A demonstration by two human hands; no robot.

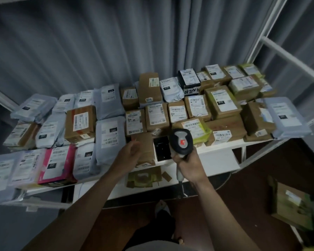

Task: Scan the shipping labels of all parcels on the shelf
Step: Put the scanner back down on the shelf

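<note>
Several parcels cover the white shelf (217, 156): grey mailers on the left, brown boxes with white labels in the middle and right, a pink box (57, 164) at the front left. My right hand (189, 164) grips a grey handheld scanner (182, 143), its head over the front row near a green-taped box (198, 129). My left hand (130, 153) touches the left side of a plain brown box (146, 149) at the shelf's front, fingers loosely curled against it. A small black box (162, 148) lies between that box and the scanner.
A lower shelf holds a green-and-brown parcel (143, 177). Another box (291, 207) sits at the lower right near the floor. White frame posts (272, 20) rise at the right; a grey curtain hangs behind. A foot (162, 208) stands on the dark floor.
</note>
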